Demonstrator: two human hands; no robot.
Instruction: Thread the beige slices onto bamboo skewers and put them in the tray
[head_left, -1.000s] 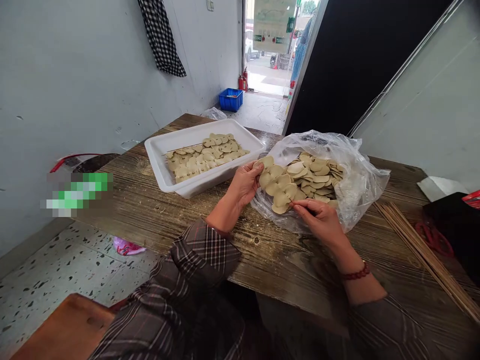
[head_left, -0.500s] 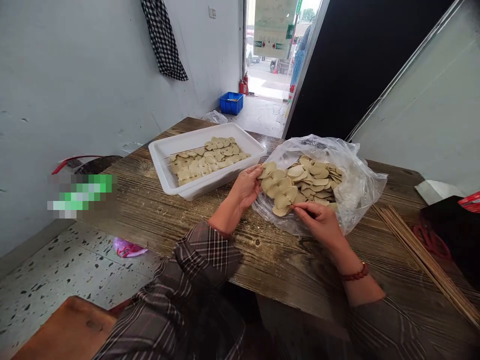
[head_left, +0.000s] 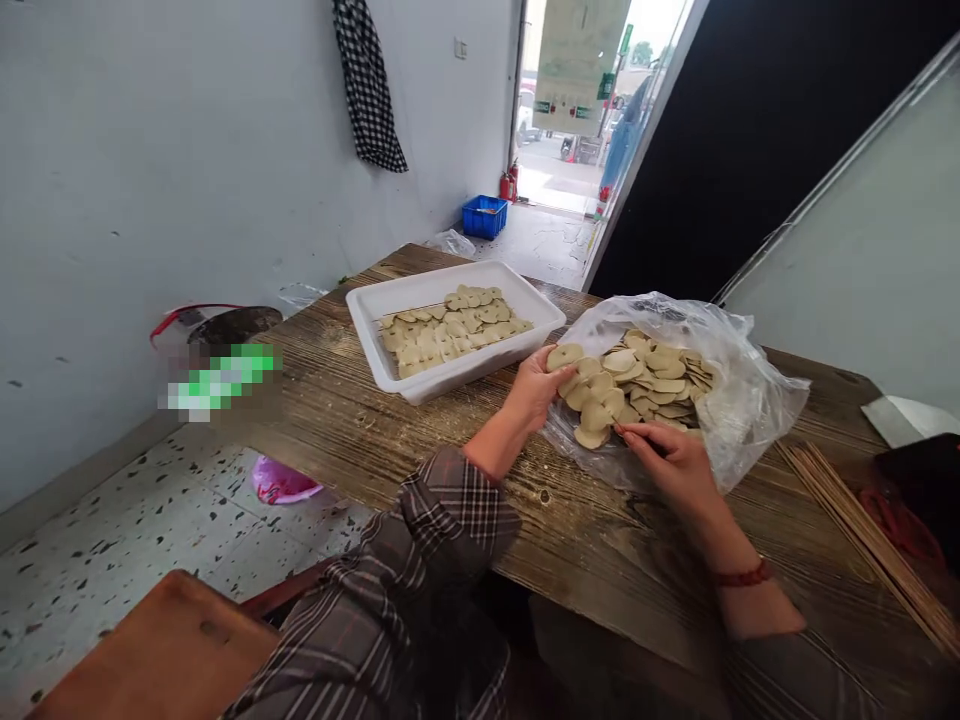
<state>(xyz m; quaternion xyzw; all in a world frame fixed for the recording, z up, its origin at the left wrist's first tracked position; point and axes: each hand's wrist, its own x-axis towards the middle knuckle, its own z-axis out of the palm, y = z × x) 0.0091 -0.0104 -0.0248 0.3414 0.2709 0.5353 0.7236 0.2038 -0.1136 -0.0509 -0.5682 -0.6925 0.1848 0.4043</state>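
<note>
My right hand pinches the end of a thin wooden skewer between thumb and fingers. Several flat, round beige slices are threaded on that skewer in an overlapping row. At the row's far end, my left hand has its fingers closed on a round slice; whether the skewer passes through this one I cannot tell. Just behind both hands lies an opened clear plastic bag with a heap of loose slices. A white tray to the left holds rows of skewered slices.
A bundle of bare skewers lies at the right of the wooden table, beside a dark object. A wooden stool stands at lower left. Farther off, a blue crate sits near the glass door.
The whole view has shifted, so the table and hands appear farther right and slightly lower. My left hand's fingers have moved a little on the slice; the right hand keeps its pinch on the skewer.
</note>
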